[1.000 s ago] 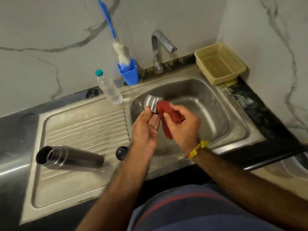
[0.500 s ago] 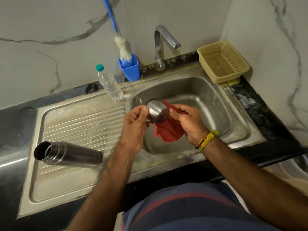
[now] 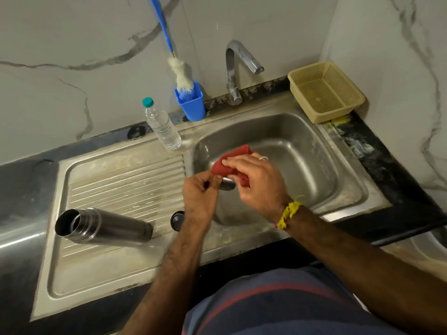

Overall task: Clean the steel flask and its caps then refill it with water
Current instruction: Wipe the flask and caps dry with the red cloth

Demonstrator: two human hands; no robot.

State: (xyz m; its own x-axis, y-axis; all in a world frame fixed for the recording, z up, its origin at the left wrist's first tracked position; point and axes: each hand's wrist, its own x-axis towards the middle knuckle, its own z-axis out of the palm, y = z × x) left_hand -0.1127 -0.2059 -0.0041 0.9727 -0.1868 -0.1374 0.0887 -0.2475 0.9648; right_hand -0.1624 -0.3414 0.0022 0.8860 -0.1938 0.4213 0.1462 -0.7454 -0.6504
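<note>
Steel flask (image 3: 104, 227) lying open-mouthed on the drainboard (image 3: 101, 269) at left, small black cap (image 3: 177, 220) just right of it; over the basin, left hand (image 3: 200, 197) pinching the steel cap (image 3: 227, 184), right hand (image 3: 256, 182) pressing a red cloth (image 3: 233, 160) around it
</note>
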